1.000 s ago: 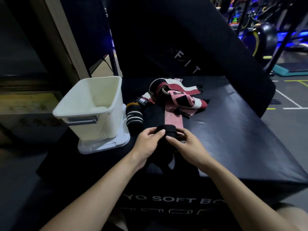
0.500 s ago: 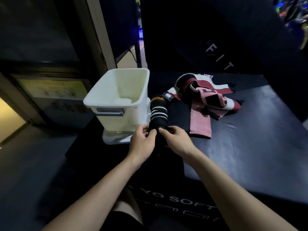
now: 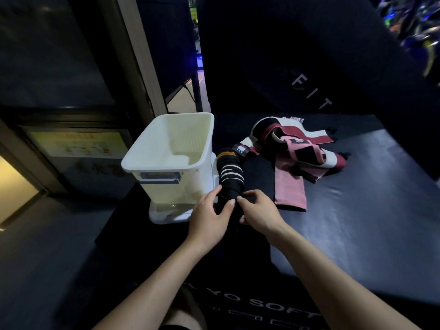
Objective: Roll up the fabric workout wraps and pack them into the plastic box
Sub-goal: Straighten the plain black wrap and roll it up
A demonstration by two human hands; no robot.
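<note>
A black wrap with pale stripes lies on the dark padded box top, just right of the white plastic box. My left hand and my right hand both pinch its near black end, fingers curled round the fabric. The plastic box stands upright on its white lid, and I see no wrap inside it. A heap of pink, maroon, white and black wraps lies behind and to the right of my hands.
The dark soft box serves as the work surface, with its left edge close beside the plastic box. A tall black pad leans behind it. Floor and a door frame lie at the left.
My hands have left the spot in front of the pink wrap and now hold the striped black wrap's end nearer the plastic box. The camera has turned left.
</note>
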